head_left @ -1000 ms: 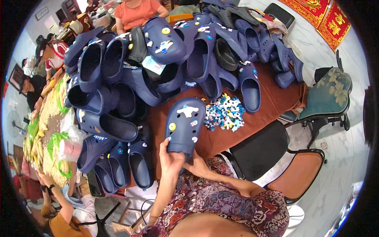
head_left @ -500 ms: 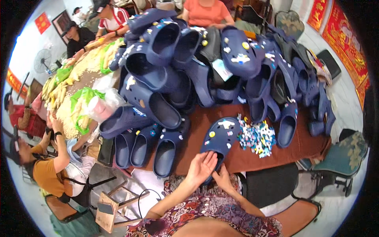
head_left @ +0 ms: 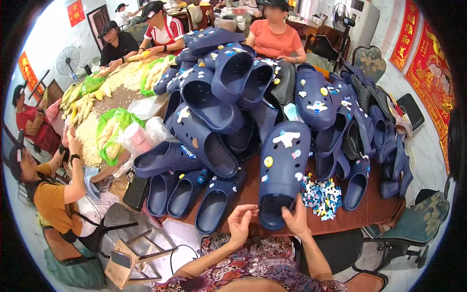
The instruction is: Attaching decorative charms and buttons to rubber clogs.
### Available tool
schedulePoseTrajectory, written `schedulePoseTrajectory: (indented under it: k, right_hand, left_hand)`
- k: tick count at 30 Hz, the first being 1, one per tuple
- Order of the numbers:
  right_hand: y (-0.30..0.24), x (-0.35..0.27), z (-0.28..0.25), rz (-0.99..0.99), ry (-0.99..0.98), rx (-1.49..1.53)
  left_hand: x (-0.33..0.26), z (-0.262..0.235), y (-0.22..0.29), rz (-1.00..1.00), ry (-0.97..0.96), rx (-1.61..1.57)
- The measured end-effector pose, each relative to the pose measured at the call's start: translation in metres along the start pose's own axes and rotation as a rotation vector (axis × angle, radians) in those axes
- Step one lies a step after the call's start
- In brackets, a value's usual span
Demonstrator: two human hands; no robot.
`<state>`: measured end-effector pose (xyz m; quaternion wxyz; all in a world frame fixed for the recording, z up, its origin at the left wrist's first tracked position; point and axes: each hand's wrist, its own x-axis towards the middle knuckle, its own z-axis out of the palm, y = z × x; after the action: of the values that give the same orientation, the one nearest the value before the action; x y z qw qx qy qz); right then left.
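A navy blue foam clog point(head_left: 281, 175) is raised in front of me, toe pointing away, with white, yellow and pink charms on its upper. My right hand point(head_left: 297, 220) grips it at the right side of the heel opening, thumb inside. Just left of the heel, apart from the shoe, my left hand point(head_left: 240, 225) has its fingers curled and pinched together; anything between the fingertips is too small to make out. Small loose charms point(head_left: 321, 198) in blue, white and yellow lie heaped on the brown-covered table point(head_left: 377, 194), to the right of the clog.
A tall heap of navy clogs point(head_left: 209, 109) fills the table beyond my hands. Several clogs point(head_left: 212, 211) line its near left edge. People sit at a left table with corn cobs and kernels point(head_left: 116, 87); a person in orange point(head_left: 275, 39) sits opposite. A wooden stool point(head_left: 127, 258) stands lower left.
The clog has risen and moved slightly right and away from me. My left hand has come off it and its fingers have closed; my right hand now holds the heel. The whole view has tilted up.
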<state>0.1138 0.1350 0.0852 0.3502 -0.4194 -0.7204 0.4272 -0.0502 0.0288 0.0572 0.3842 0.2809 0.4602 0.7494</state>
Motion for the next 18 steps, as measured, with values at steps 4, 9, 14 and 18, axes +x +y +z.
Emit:
schedulePoseTrajectory:
  k: [4, 9, 14, 18]
  right_hand:
    - [-0.023, 0.033, -0.011, -0.077, 0.037, 0.183]
    - [-0.052, 0.09, -0.021, -0.122, 0.013, 0.213]
    - [-0.078, 0.157, -0.036, 0.082, 0.022, 0.229]
    - [-0.108, 0.21, -0.03, 0.08, 0.171, 0.218]
  left_hand:
    - [0.006, -0.011, -0.029, 0.066, 0.101, 0.05]
    - [0.011, -0.042, -0.077, 0.142, -0.146, 0.611]
    - [0.005, -0.049, -0.084, 0.301, -0.273, 0.804]
    - [0.007, -0.051, -0.086, 0.327, -0.256, 0.795]
